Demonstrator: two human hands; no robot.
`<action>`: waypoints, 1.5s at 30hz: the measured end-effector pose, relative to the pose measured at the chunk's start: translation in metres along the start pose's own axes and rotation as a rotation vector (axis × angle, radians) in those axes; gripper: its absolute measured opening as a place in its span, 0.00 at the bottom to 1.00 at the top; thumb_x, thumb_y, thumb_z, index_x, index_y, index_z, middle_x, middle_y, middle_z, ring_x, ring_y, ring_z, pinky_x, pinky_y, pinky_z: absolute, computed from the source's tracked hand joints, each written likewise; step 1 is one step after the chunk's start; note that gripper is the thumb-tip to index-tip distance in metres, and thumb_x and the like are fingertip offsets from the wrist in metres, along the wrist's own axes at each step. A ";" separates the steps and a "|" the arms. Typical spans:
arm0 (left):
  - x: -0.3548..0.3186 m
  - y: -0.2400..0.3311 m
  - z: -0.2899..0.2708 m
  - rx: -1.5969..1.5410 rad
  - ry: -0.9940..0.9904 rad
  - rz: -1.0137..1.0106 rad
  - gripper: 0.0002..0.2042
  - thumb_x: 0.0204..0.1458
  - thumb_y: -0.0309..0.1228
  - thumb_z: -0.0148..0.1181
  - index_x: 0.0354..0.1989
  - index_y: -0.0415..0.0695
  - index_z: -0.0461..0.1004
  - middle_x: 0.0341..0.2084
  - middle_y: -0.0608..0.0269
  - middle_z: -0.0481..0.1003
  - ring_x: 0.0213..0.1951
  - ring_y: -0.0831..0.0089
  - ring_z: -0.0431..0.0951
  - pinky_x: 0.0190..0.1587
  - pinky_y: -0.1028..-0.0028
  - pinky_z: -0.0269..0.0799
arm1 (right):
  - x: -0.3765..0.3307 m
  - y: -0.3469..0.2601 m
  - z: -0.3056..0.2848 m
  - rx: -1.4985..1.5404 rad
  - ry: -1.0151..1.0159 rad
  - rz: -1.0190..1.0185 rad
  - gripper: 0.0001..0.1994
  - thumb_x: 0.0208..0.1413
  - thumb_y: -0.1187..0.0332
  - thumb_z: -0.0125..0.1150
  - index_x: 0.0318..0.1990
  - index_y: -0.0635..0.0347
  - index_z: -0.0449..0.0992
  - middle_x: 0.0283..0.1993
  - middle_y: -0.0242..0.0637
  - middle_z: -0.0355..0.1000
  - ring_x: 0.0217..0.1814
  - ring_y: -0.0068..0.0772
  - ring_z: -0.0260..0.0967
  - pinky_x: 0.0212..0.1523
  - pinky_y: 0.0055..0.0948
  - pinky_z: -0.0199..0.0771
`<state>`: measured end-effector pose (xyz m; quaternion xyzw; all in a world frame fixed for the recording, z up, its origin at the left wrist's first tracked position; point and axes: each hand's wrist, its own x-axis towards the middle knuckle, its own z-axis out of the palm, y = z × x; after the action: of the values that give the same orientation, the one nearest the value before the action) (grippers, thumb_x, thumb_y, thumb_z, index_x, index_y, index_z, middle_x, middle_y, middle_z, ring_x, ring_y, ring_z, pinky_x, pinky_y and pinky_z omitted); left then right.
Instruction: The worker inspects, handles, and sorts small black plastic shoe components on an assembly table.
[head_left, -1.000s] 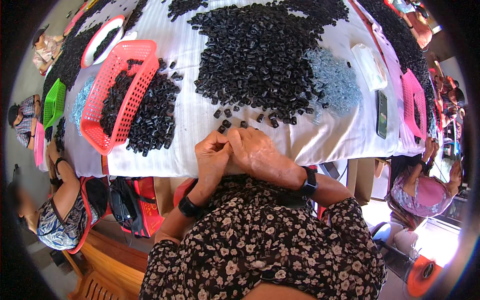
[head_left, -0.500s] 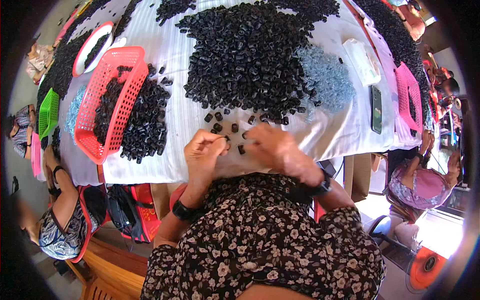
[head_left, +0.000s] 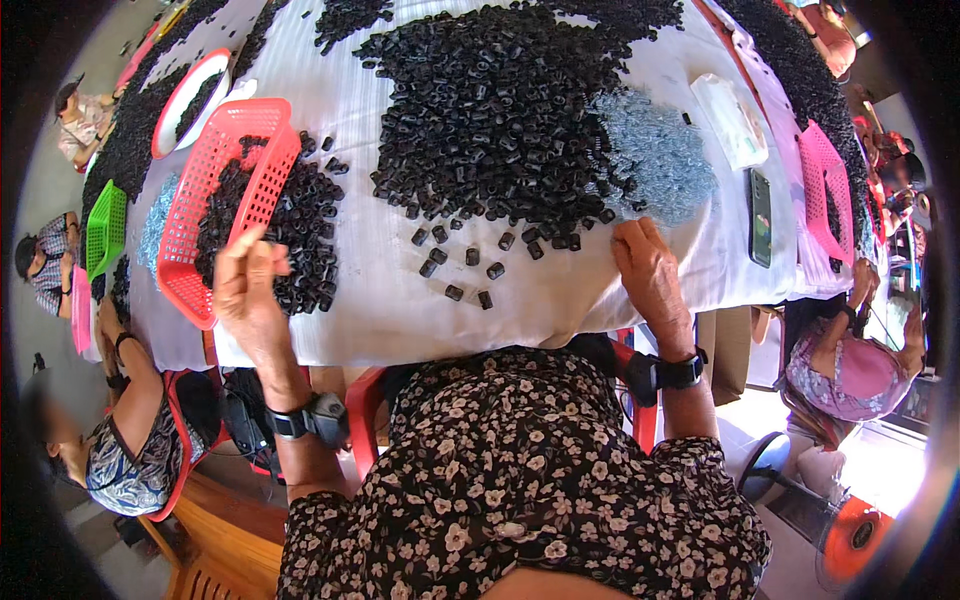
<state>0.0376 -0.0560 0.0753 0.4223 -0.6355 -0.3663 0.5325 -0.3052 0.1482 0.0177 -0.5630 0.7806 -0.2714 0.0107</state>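
My left hand (head_left: 250,300) is raised at the near right side of a red perforated basket (head_left: 177,262), its fingers somewhat apart and slightly blurred, with nothing visible in them. Small black plastic pieces partly fill the basket. A heap of the same pieces (head_left: 312,285) lies against its right side. At the near edge of a pile of pale blue, wiry pieces like tiny springs (head_left: 660,165), my right hand (head_left: 650,275) has its fingers bent together; what they hold is hidden. Several loose black pieces (head_left: 472,257) lie between my hands, before a large black heap (head_left: 490,120).
On the white cloth at right are a phone (head_left: 760,215) and a white packet (head_left: 728,120). A pink basket (head_left: 825,190) stands farther right, a green basket (head_left: 105,228) at far left. Co-workers sit on both sides, one (head_left: 140,440) close at left.
My hands have parted from the near middle of the cloth. The left has gone left to the red basket, the right has moved right and away to the wiry pile.
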 end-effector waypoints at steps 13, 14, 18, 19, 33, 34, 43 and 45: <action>0.040 -0.036 -0.055 1.033 0.175 0.459 0.09 0.50 0.28 0.60 0.38 0.38 0.75 0.35 0.54 0.76 0.40 0.57 0.74 0.44 0.64 0.70 | -0.001 -0.024 0.018 0.244 0.096 0.102 0.05 0.51 0.78 0.53 0.36 0.64 0.67 0.32 0.45 0.68 0.32 0.46 0.69 0.33 0.36 0.70; 0.029 -0.030 -0.042 0.931 0.167 0.501 0.07 0.49 0.26 0.59 0.36 0.39 0.74 0.35 0.53 0.76 0.39 0.58 0.74 0.43 0.63 0.70 | -0.001 -0.029 0.021 0.298 0.108 0.126 0.06 0.52 0.78 0.53 0.37 0.64 0.68 0.33 0.45 0.68 0.33 0.45 0.70 0.34 0.35 0.70; -0.015 -0.025 0.018 0.561 -0.186 0.512 0.04 0.47 0.22 0.60 0.31 0.41 0.75 0.29 0.57 0.76 0.32 0.63 0.75 0.37 0.70 0.71 | 0.001 -0.044 0.030 0.361 0.121 0.069 0.08 0.54 0.78 0.51 0.42 0.65 0.69 0.36 0.47 0.69 0.37 0.45 0.71 0.37 0.34 0.71; -0.026 -0.023 0.034 0.474 -0.286 0.488 0.04 0.45 0.21 0.61 0.30 0.41 0.75 0.28 0.58 0.76 0.30 0.64 0.76 0.35 0.71 0.72 | 0.003 -0.051 0.027 0.361 0.099 0.067 0.08 0.54 0.78 0.50 0.42 0.65 0.69 0.37 0.48 0.69 0.38 0.45 0.71 0.38 0.33 0.72; -0.061 -0.031 0.065 -0.075 -0.614 -0.072 0.07 0.51 0.24 0.57 0.38 0.38 0.73 0.33 0.60 0.74 0.35 0.70 0.74 0.38 0.75 0.70 | 0.006 -0.062 0.028 0.676 0.061 0.141 0.06 0.52 0.78 0.57 0.38 0.63 0.70 0.32 0.34 0.68 0.30 0.21 0.67 0.31 0.23 0.69; -0.059 -0.024 0.062 -0.292 -0.638 -0.266 0.06 0.54 0.24 0.55 0.40 0.38 0.74 0.35 0.62 0.75 0.35 0.76 0.75 0.39 0.78 0.70 | 0.009 -0.065 0.027 0.817 0.010 0.183 0.05 0.53 0.77 0.57 0.37 0.63 0.70 0.32 0.31 0.67 0.30 0.18 0.66 0.30 0.21 0.69; -0.062 0.011 0.059 -0.554 -0.647 -0.403 0.11 0.55 0.29 0.56 0.41 0.34 0.72 0.32 0.59 0.75 0.32 0.77 0.73 0.39 0.76 0.69 | 0.031 -0.120 0.021 1.353 -0.277 0.155 0.06 0.54 0.80 0.56 0.38 0.61 0.71 0.32 0.26 0.66 0.29 0.14 0.66 0.29 0.16 0.69; -0.062 0.011 0.059 -0.567 -0.633 -0.392 0.10 0.55 0.29 0.56 0.40 0.34 0.71 0.32 0.59 0.75 0.32 0.77 0.73 0.38 0.76 0.69 | 0.032 -0.129 0.020 1.413 -0.348 0.163 0.06 0.53 0.81 0.56 0.37 0.62 0.70 0.32 0.26 0.66 0.29 0.14 0.66 0.28 0.16 0.69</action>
<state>-0.0177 0.0069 0.0527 0.2397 -0.5499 -0.7299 0.3278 -0.1977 0.0837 0.0661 -0.3968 0.4458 -0.6150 0.5153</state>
